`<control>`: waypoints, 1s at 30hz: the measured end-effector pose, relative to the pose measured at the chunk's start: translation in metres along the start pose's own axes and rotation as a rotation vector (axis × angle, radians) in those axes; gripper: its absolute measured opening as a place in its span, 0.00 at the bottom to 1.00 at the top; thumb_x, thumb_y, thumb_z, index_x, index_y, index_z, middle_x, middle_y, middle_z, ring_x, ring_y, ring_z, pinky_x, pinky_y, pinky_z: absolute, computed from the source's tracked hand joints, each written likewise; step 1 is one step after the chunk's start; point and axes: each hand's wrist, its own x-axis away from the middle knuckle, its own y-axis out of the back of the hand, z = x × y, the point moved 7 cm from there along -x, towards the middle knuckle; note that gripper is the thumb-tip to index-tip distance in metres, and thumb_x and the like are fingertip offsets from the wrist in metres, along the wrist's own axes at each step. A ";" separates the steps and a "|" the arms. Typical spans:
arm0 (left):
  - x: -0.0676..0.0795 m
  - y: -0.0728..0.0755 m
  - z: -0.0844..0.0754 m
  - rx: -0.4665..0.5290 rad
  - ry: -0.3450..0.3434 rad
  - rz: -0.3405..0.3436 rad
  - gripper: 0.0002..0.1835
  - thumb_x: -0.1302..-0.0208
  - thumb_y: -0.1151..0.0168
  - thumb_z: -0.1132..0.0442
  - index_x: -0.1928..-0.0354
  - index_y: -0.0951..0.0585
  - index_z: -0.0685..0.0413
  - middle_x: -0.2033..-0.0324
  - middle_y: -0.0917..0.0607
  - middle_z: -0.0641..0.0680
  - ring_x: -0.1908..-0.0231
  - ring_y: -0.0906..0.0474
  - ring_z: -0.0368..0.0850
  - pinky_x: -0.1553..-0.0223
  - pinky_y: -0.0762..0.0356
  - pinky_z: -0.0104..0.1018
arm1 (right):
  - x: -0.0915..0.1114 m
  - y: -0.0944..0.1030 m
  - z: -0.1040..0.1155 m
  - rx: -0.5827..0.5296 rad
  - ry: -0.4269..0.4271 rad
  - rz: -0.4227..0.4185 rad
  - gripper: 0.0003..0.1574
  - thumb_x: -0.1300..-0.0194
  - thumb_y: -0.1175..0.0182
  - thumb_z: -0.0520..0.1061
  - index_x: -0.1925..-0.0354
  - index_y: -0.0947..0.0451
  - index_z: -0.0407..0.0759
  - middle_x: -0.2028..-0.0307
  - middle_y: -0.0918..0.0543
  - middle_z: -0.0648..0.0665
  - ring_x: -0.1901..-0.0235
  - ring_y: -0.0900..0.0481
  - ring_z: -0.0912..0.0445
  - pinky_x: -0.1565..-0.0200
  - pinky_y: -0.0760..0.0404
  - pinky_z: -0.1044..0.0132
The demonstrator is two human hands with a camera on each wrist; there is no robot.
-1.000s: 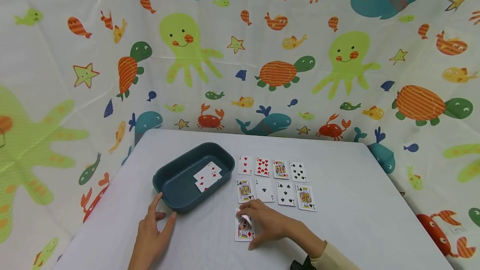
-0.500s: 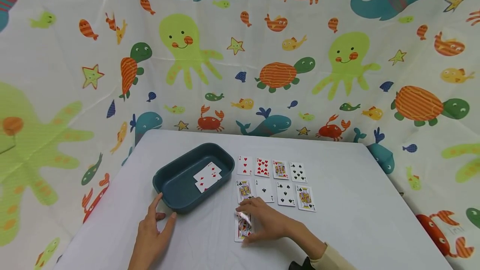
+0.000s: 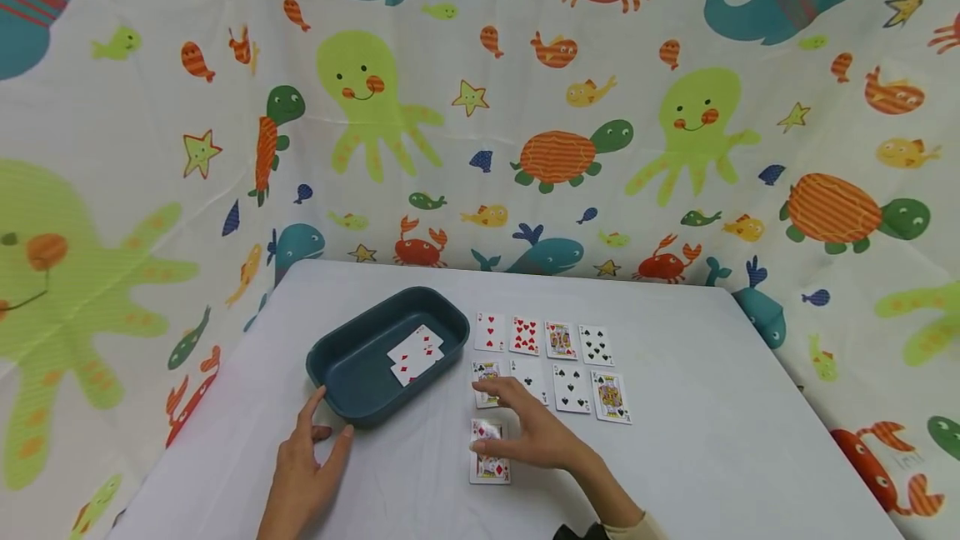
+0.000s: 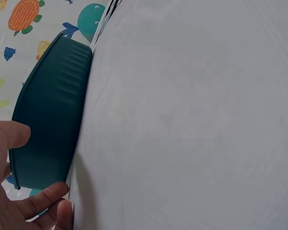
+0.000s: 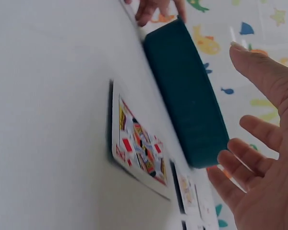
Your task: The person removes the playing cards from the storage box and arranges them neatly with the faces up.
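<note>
My left hand [image 3: 307, 461] lies at the near left corner of a dark teal tub [image 3: 337, 402]. Its straight index finger touches the rim, and the thumb is beside the wall; the left wrist view shows the thumb [image 4: 17, 134] against the tub's side. My right hand [image 3: 536, 427] hovers over a king of diamonds [image 3: 489, 467] on the table, fingers spread and holding nothing. Seen from the right wrist, the king [image 5: 140, 143] lies face up, apart from the fingers. Whether other cards lie under it, I cannot tell. Overlapping diamond cards [image 3: 416, 352] lie inside the tub.
Two rows of face-up cards lie right of the tub: heart cards [image 3: 525, 334] with a spade card [image 3: 597, 345] behind, club cards [image 3: 531, 373] and spade cards [image 3: 572, 388] in front. A patterned sea-animal curtain [image 3: 555, 90] stands behind the white table [image 3: 697, 407].
My right hand has lifted off the king of diamonds; a curled, shiny card edge under its fingers is no longer seen. The left hand and tub stay in place.
</note>
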 end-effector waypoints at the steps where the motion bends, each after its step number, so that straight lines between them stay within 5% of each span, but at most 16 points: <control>1: 0.000 0.000 0.000 0.000 0.000 0.002 0.42 0.26 0.41 0.53 0.19 0.52 0.51 0.45 0.20 0.72 0.39 0.30 0.73 0.40 0.35 0.74 | 0.000 -0.001 0.000 -0.034 -0.010 -0.009 0.45 0.37 0.28 0.58 0.27 0.36 0.61 0.30 0.31 0.49 0.32 0.30 0.47 0.32 0.30 0.52; 6: -0.001 -0.002 0.002 -0.006 0.020 0.015 0.43 0.26 0.42 0.52 0.19 0.53 0.50 0.44 0.20 0.72 0.38 0.31 0.72 0.40 0.34 0.74 | -0.002 -0.008 0.000 -0.181 -0.058 -0.059 0.44 0.35 0.29 0.54 0.26 0.37 0.61 0.28 0.33 0.43 0.31 0.32 0.44 0.30 0.31 0.51; 13: -0.001 0.000 0.002 0.000 -0.025 -0.015 0.41 0.26 0.41 0.52 0.20 0.50 0.52 0.47 0.18 0.71 0.40 0.28 0.73 0.43 0.32 0.72 | -0.012 -0.017 0.004 -0.319 -0.078 -0.137 0.41 0.32 0.32 0.49 0.26 0.36 0.60 0.28 0.33 0.54 0.30 0.32 0.43 0.32 0.29 0.59; 20: -0.002 -0.001 0.002 0.007 -0.052 -0.036 0.41 0.26 0.42 0.52 0.20 0.49 0.53 0.48 0.18 0.72 0.41 0.26 0.73 0.42 0.33 0.74 | -0.032 -0.025 0.018 -0.350 -0.007 -0.146 0.41 0.30 0.35 0.50 0.24 0.38 0.50 0.26 0.34 0.44 0.29 0.34 0.40 0.31 0.31 0.57; 30: -0.001 -0.005 0.004 0.001 -0.077 -0.066 0.40 0.26 0.41 0.53 0.20 0.48 0.54 0.49 0.17 0.71 0.43 0.24 0.71 0.43 0.31 0.73 | -0.056 -0.034 0.031 -0.391 0.081 -0.163 0.41 0.29 0.36 0.50 0.24 0.39 0.49 0.26 0.34 0.47 0.29 0.34 0.44 0.30 0.32 0.58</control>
